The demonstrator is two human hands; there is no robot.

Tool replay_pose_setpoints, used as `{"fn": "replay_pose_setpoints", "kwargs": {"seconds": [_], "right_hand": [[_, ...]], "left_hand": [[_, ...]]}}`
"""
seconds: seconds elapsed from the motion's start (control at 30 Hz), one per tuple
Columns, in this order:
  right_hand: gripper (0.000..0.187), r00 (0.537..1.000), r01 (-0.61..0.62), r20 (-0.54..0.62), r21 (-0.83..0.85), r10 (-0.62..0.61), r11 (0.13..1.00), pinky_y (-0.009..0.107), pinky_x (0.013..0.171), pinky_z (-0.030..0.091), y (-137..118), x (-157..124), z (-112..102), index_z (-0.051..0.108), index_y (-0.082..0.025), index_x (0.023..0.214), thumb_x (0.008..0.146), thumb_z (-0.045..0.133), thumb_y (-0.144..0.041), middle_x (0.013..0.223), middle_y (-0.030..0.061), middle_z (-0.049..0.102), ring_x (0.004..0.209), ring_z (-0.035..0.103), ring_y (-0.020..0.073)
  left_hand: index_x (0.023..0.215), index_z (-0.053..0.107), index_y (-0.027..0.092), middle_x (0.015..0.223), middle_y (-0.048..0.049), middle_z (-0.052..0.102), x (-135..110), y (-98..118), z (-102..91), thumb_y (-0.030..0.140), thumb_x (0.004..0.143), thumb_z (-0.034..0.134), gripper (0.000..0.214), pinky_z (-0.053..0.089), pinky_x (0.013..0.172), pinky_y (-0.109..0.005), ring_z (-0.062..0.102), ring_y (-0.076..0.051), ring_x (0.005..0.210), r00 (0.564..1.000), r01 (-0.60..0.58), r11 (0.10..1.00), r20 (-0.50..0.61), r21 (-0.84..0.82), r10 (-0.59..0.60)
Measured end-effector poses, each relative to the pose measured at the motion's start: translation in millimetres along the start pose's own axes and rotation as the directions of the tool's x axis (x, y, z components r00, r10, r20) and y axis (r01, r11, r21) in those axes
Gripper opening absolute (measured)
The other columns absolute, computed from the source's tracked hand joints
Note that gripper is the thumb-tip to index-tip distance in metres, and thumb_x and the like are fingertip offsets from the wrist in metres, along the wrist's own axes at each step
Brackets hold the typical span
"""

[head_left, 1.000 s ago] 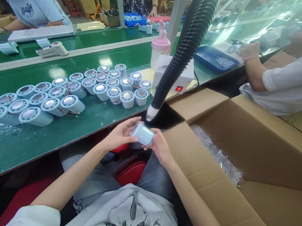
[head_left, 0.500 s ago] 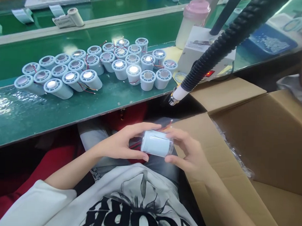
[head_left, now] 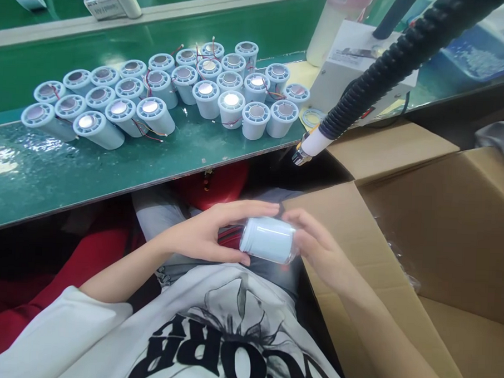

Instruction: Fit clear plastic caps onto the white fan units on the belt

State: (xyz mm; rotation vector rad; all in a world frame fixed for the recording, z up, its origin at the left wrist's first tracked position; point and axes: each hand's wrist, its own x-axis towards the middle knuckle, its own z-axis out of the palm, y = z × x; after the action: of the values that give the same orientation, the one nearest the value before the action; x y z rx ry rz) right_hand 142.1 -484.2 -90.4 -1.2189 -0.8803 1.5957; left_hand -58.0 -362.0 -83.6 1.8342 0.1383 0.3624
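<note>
Above my lap, a light-blue cylinder [head_left: 268,240] lies on its side with a clear plastic sleeve around it. My left hand [head_left: 210,232] curves about its left part, thumb below and fingers along the top. At the right end, my right hand [head_left: 318,245] pinches the cylinder or the sleeve's edge; its fingertips are slightly blurred. Similar light-blue cylinders [head_left: 255,121] with round metal discs in their ends and thin red wires stand or lean in rows on the green bench [head_left: 186,158].
A black ribbed hose with a metal-tipped nozzle [head_left: 302,155] hangs right of the cylinders. Behind it stand a white box-shaped unit [head_left: 338,76] and a pink-topped bottle [head_left: 325,33]. An open cardboard box [head_left: 443,219] with clear plastic pieces sits at my right. A blue tray [head_left: 479,54] lies beyond.
The cylinder has shifted slightly right within my hands. My right hand's fingers have drawn together at its end, and the wires above it no longer show. The view has tilted slightly down.
</note>
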Motion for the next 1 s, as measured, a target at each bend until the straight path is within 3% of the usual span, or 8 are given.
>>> {"fn": "replay_pose_setpoints", "kwargs": {"seconds": [0.27,0.57,0.67,0.73,0.8,0.9,0.93,1.0], "right_hand": [[0.046,0.972,-0.234,0.067,0.160,0.226,0.959,0.015,0.029,0.039,3,5,4,0.046,-0.020,0.085,0.080,0.052,-0.065,0.053,-0.0024,0.060,0.038,0.056,0.0118],[0.074,0.846,-0.507,0.280,0.157,0.454,0.848,0.014,0.024,0.017,4,7,3,0.061,-0.012,0.073,0.076,0.032,-0.081,0.052,0.0036,0.059,0.027,0.039,0.0041],[0.070,0.933,-0.336,0.133,-0.011,0.334,0.942,0.015,0.025,0.019,10,4,0,0.058,-0.014,0.073,0.083,0.026,-0.076,0.045,-0.0011,0.051,0.027,0.034,0.0047],[0.043,0.997,-0.049,-0.066,-0.197,0.037,0.979,0.018,0.036,0.040,14,2,-2,0.057,-0.018,0.092,0.092,0.038,-0.057,0.066,0.0024,0.063,0.043,0.053,0.0093],[0.024,0.930,0.295,-0.074,-0.436,-0.360,0.850,0.030,0.069,0.057,16,1,-4,0.050,-0.025,0.115,0.091,0.051,-0.030,0.117,0.0090,0.061,0.089,0.066,0.0174],[0.054,0.737,0.620,0.223,-0.596,-0.638,0.509,0.046,0.103,0.043,20,-2,-7,0.047,-0.035,0.126,0.082,0.057,-0.005,0.149,0.0028,0.034,0.131,0.042,0.0244],[0.059,0.721,0.646,0.267,-0.592,-0.639,0.481,0.046,0.105,0.041,21,-3,-7,0.048,-0.037,0.127,0.081,0.060,-0.003,0.148,0.0012,0.035,0.133,0.039,0.0243],[0.060,0.786,0.591,0.205,-0.525,-0.583,0.612,0.043,0.104,0.043,22,-4,-6,0.049,-0.038,0.128,0.079,0.065,-0.007,0.142,0.0016,0.044,0.130,0.043,0.0235]], "left_hand": [[0.136,0.046,0.028,0.144,-0.0118,0.045,-1,-1,3.4,0.018,0.068,0.076,0.075,0.041,0.105,-0.041,0.045,-0.030,0.131,1.000,-0.018,0.998,-0.020,-0.058,0.017],[0.128,0.054,0.028,0.136,-0.0126,0.051,-3,-2,7.3,0.018,0.069,0.075,0.064,0.046,0.098,-0.039,0.053,-0.028,0.121,0.999,0.009,0.999,-0.040,-0.046,-0.011],[0.130,0.052,0.026,0.134,-0.0120,0.051,-5,2,11.0,0.018,0.070,0.074,0.065,0.050,0.094,-0.034,0.052,-0.027,0.121,0.993,0.089,0.986,-0.063,-0.142,-0.098],[0.132,0.049,0.027,0.134,-0.0109,0.051,-6,5,12.9,0.017,0.072,0.072,0.065,0.051,0.093,-0.033,0.054,-0.026,0.120,0.981,0.158,0.962,-0.074,-0.222,-0.179],[0.132,0.048,0.027,0.133,-0.0100,0.052,-6,7,14.2,0.018,0.074,0.071,0.063,0.053,0.090,-0.033,0.058,-0.025,0.114,0.963,0.223,0.931,-0.083,-0.289,-0.256],[0.132,0.048,0.028,0.133,-0.0095,0.053,-7,8,14.4,0.021,0.075,0.070,0.062,0.056,0.083,-0.032,0.062,-0.024,0.106,0.945,0.272,0.896,-0.077,-0.350,-0.317],[0.133,0.047,0.028,0.134,-0.0096,0.054,-7,8,13.9,0.021,0.075,0.071,0.063,0.056,0.081,-0.031,0.063,-0.024,0.105,0.946,0.274,0.892,-0.068,-0.361,-0.318],[0.136,0.045,0.029,0.136,-0.0096,0.053,-7,5,12.4,0.019,0.073,0.073,0.070,0.055,0.086,-0.032,0.062,-0.025,0.108,0.954,0.261,0.898,-0.044,-0.355,-0.295]]}}
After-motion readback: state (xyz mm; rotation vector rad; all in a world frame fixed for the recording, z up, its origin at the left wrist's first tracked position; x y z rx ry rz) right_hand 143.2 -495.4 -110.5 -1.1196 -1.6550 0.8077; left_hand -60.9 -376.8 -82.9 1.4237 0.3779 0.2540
